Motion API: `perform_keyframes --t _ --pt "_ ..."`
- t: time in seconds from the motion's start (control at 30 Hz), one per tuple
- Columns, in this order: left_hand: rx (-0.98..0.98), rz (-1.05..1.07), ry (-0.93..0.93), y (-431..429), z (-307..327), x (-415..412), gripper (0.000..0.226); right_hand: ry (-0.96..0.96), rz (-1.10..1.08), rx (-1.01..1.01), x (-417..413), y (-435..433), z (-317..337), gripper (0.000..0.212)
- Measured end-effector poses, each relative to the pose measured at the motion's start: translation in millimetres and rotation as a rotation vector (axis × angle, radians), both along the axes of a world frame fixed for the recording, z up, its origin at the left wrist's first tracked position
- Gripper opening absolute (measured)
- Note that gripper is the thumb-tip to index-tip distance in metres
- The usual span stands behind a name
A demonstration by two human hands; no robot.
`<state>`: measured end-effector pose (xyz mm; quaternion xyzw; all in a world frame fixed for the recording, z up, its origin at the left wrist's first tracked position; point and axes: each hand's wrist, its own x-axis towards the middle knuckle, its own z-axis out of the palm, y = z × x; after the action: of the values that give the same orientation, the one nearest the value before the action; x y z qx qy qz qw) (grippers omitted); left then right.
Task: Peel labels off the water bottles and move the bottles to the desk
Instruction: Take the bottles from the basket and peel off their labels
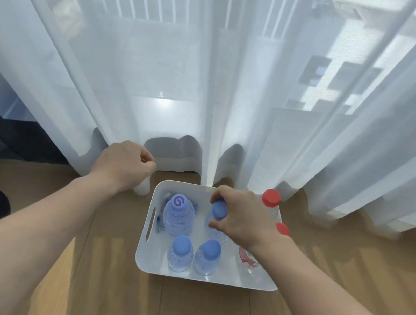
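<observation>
A white bin (153, 219) was seen on the wooden floor (109, 291) in the lower centre of the frame, below sheer curtains (214, 76), with blue-capped bottles (180, 253) standing upright inside and two red-capped bottles (271, 198) along its right edge. The right hand (235, 217) was closed around the blue cap (219, 209) of the bottle at the bin's upper middle. The left hand (125, 163) was held in a fist at centre left, gripping a white object (142, 187) just beside the bin.
</observation>
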<state>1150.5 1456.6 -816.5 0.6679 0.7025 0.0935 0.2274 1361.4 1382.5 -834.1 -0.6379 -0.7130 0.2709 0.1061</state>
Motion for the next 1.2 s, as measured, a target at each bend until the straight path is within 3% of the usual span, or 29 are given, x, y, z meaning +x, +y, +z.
perform_keyframes --t 0.13,0.4,0.53,0.6,0.7,0.8,0.87,0.97,1.1,1.2 --pt "0.021 -0.023 -0.013 -3.0 6.2 -1.4 0.016 -0.051 -0.005 -0.109 -2.1 -1.9 -24.2 0.029" --pt "0.05 -0.086 -0.016 -1.3 6.4 7.3 0.015 -0.123 0.009 -0.215 -4.9 -0.4 -30.1 0.035" --pt "0.045 -0.081 -0.049 1.2 8.4 8.4 0.014 -0.075 -0.317 0.049 14.5 19.8 7.4 0.031" --pt "0.055 -0.085 -0.054 1.7 9.7 9.5 0.016 -0.053 -0.529 0.083 36.9 30.7 22.3 0.043" --pt "0.057 -0.095 -0.042 -0.2 11.9 12.3 0.018 -0.166 -0.615 -0.217 58.5 28.5 18.4 0.066" --pt "0.045 -0.09 -0.042 -2.7 13.8 10.3 0.017 -0.105 -0.601 -0.363 63.0 17.5 -8.2 0.051" --pt "0.044 -0.088 -0.06 -3.5 15.6 7.2 0.015 -0.064 -0.603 -0.303 64.8 13.9 -18.0 0.044" --pt "0.041 -0.08 -0.08 -5.1 19.5 3.7 0.013 0.028 -0.553 -0.248 65.2 14.1 -21.0 0.052" --pt "0.05 -0.074 -0.092 -8.7 25.5 2.4 0.014 0.092 -0.591 -0.13 70.0 11.8 -20.9 0.023" --pt "0.085 -0.073 -0.106 -9.5 31.5 4.5 0.015 0.146 -0.638 -0.039 77.4 12.3 -1.8 0.03"
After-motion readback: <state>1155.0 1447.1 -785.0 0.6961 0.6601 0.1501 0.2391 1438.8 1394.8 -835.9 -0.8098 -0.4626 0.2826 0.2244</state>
